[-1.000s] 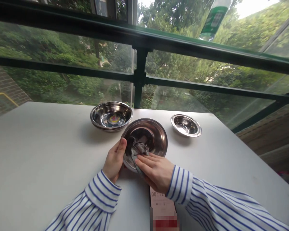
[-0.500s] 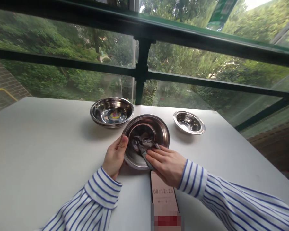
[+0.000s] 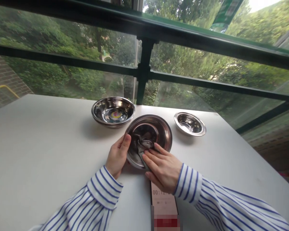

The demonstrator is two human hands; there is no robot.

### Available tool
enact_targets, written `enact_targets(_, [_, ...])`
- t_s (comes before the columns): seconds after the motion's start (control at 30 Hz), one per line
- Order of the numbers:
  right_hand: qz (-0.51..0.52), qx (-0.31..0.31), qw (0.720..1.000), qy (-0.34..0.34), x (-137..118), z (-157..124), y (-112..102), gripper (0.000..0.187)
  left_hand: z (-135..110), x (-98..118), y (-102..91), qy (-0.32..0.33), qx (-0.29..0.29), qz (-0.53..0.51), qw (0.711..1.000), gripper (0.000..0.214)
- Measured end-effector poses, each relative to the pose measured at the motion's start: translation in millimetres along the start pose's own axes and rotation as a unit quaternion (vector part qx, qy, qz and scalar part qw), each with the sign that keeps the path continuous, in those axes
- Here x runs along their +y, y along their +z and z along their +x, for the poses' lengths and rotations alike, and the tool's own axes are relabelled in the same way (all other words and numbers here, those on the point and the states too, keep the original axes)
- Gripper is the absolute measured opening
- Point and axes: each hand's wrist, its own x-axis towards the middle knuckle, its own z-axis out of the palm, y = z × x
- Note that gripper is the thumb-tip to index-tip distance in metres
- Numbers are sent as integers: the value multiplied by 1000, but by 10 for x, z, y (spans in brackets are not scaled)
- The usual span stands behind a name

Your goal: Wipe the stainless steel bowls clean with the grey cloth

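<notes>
The left hand (image 3: 118,155) grips the near left rim of a steel bowl (image 3: 164,134), thumb hooked over the edge, the other fingers hidden beneath. The bowl sits just below the middle of the frame, tilted toward the person. The right hand (image 3: 162,168) holds a crumpled grey cloth (image 3: 144,144) down inside the bowl under stretched fingers; its thumb is out of sight. Both wrists wear blue and white striped sleeves (image 3: 101,192) that run off the bottom of the frame.

Just below the right hand lies a phone (image 3: 163,203), partly covered by it, so the digits on its screen cannot be read in full; its lower end is blurred.

Above and left of the held bowl stands another steel bowl (image 3: 113,112) with a coloured sticker inside; a doubled rim suggests that it is nested in another, but this is hard to tell. A small bowl (image 3: 189,123) stands apart to the right.

All rest on a plain white table (image 3: 38,144), cut off at the left and bottom edges. Behind it a dark green railing (image 3: 144,73) frames glass panes, with trees (image 3: 62,77) beyond and a brick wall (image 3: 2,81) at the left edge. A green and white object (image 3: 225,12) at the upper right is cut off.
</notes>
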Motion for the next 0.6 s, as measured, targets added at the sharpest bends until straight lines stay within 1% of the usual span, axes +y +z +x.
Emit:
enact_targets(0.07, [0, 11, 1000, -15, -18, 23, 10, 48, 2, 8, -4, 6, 9, -9, 1000, 51])
enact_targets(0.17, [-10, 3, 999, -35, 45, -15, 8, 44, -2, 25, -7, 8, 15, -16, 1000, 52])
enact_targets(0.27, [-25, -4, 999, -29, 117, -63, 11, 40, -3, 16, 13, -2, 5, -11, 1000, 51])
enact_targets(0.33, [-8, 5, 1000, -17, 86, -27, 40, 39, 0, 1, 23, -1, 5, -5, 1000, 51])
enact_targets(0.47, [36, 34, 999, 0, -49, 119, 109, 43, 4, 20, 2, 13, 27, 1, 1000, 50])
enact_targets(0.53, [20, 23, 999, -16, -26, 116, 94, 42, 4, 60, -11, 15, 34, 0, 999, 51])
enact_targets(0.6, [-15, 6, 999, -35, 59, 54, 46, 39, 3, 92, -10, 11, 54, 5, 998, 52])
